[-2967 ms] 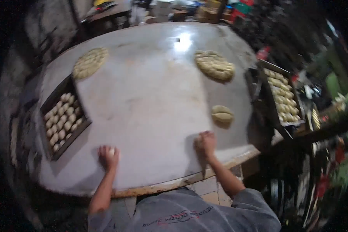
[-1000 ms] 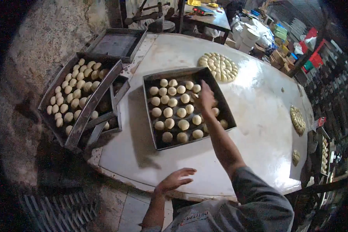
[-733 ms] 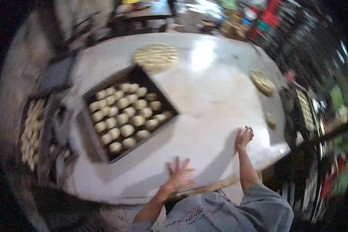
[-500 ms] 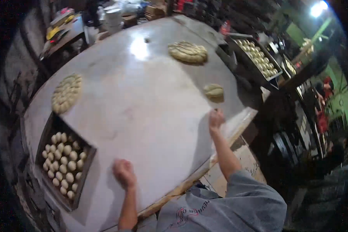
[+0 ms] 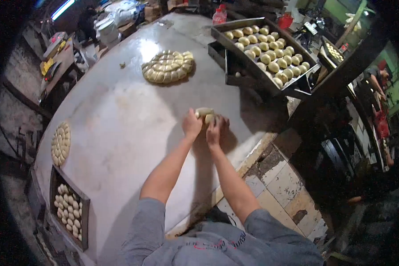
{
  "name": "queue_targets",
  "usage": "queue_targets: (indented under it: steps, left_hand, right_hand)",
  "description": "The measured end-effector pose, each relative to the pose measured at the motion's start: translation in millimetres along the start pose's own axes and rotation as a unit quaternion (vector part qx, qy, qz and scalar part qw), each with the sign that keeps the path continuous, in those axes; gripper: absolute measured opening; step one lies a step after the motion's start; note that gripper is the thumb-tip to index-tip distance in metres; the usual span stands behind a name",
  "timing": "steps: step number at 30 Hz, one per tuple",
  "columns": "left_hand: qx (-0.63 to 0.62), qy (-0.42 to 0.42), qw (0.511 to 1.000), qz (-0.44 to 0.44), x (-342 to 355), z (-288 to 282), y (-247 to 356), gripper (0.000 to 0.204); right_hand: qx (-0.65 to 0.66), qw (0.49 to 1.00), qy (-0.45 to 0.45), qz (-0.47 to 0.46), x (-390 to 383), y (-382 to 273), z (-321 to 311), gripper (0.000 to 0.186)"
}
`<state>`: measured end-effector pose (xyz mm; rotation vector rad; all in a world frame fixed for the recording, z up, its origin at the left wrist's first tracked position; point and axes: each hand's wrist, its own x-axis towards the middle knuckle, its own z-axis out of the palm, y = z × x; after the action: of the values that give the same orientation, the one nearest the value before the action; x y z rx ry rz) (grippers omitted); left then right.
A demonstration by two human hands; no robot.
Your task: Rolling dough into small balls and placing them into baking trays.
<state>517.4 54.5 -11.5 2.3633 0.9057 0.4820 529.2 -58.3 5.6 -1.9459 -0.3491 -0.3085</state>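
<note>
Over the near right part of the tabletop (image 5: pixel 119 146), the person is handling the dough (image 5: pixel 204 111) between both hands. The left hand (image 5: pixel 191 124) is grasping its left end; the right hand (image 5: pixel 214 130) is curling around its near side, though its fingertips are blurring too much to show how firmly they are pressing. For a clean result, the thumbs should probably be sharing the pressure evenly, with neither side stretching thin. Soft dough is likely to be sticking, so the grip should be staying light. The elbows are leaving the scored disc (image 5: pixel 168 67) well apart.
</note>
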Motion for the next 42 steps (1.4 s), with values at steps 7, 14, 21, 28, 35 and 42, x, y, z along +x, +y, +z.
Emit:
queue_targets:
  steps: [7,14,21,28,35,42]
  left_hand:
    - [-0.238,-0.295,0.901,-0.212,-122,-106,-52,0.054]
    - [-0.522,-0.118,0.823,-0.191,-237,-193,-96,0.028]
    - [-0.449,0.138,0.868,-0.161,-295,-284,-185,0.025]
    - [-0.331,0.242,0.879,-0.245,-462,-342,-262,0.028]
    - [0.145,0.206,0.963,-0.095,-457,-357,-303,0.043]
    - [0.107,0.234,0.949,-0.18,-357,-270,-251,0.011]
  right_hand:
    - [-0.247,0.928,-0.27,-0.075,38,6,-3,0.033]
    - [0.107,0.986,-0.128,0.0,-50,-49,26,0.043]
    - [0.231,0.669,-0.705,0.052,-240,-160,0,0.032]
    - [0.141,0.819,-0.555,0.046,-256,-135,-42,0.031]
    - [-0.255,0.822,-0.366,-0.353,-242,-81,-61,0.048]
    - [-0.129,0.897,-0.297,-0.302,-270,-121,51,0.013]
